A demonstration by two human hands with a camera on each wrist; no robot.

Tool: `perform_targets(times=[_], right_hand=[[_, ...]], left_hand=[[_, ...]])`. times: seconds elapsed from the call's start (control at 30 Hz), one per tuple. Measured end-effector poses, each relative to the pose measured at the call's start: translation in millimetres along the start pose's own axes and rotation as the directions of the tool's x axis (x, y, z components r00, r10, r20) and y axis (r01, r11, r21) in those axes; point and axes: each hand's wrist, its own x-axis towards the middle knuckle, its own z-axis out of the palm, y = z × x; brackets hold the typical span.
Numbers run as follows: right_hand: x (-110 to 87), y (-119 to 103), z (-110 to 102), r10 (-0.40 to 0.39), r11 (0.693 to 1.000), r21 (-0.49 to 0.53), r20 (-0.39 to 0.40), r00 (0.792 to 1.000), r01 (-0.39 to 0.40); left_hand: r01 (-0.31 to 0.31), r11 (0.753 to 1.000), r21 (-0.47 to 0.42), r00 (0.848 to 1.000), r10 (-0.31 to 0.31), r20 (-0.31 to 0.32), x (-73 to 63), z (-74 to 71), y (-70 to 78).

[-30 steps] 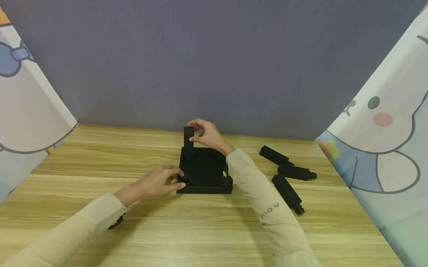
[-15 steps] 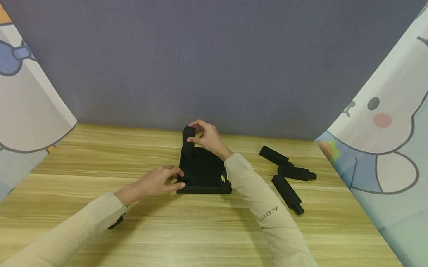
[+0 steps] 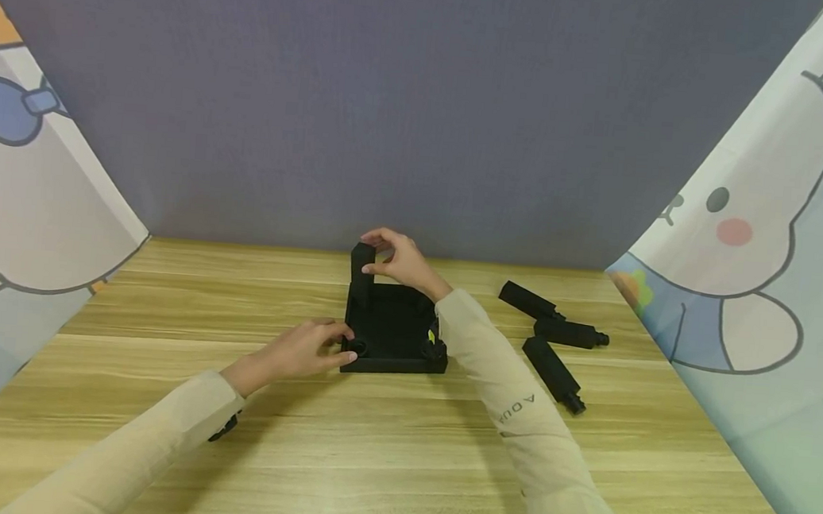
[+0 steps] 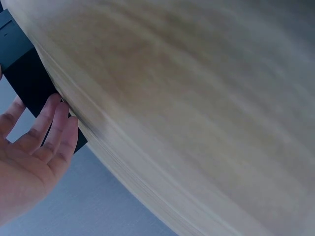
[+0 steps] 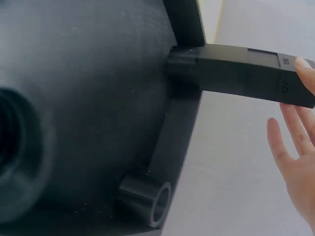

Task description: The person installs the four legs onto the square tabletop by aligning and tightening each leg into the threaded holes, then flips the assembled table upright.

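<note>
A shallow square black base with raised walls lies on the table. At its back left corner stands a black leg, upright, its lower end down at the corner socket. My right hand pinches the leg near its top between thumb and fingers. In the right wrist view the square-sided leg meets the corner, and a hollow round socket shows at another corner. My left hand holds the base's front left corner, thumb at the front wall. The left wrist view shows its fingers along the base's side.
Three more black legs lie to the right on the wooden table: a back one, a middle one and a front one, each with a narrower end. A grey panel stands behind the table, patterned cloth at the sides.
The leg has turned slightly between my right fingers, which shift a little at its top. My left hand and the base have stayed in place.
</note>
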Motion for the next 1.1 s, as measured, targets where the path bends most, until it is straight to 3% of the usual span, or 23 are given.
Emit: perform_targets(times=[0.27, 0.77, 1.1], right_hand=[[3.9, -1.7, -3.4, -0.002, 1.000, 0.003, 0.060, 0.998, 0.002], [-0.8, 0.5, 3.4, 0.004, 1.000, -0.005, -0.036, 0.999, -0.004], [3.9, 0.7, -3.8, 0.011, 1.000, 0.003, 0.056, 0.998, -0.011]], left_hand=[[-0.008, 1.000, 0.007, 1.000, 0.008, -0.003, 0.4, -0.1, -0.6], [-0.004, 1.000, 0.010, 1.000, 0.004, -0.001, 0.8, 0.0, -0.5], [-0.011, 1.000, 0.009, 1.000, 0.011, -0.002, 1.0, -0.1, -0.2]])
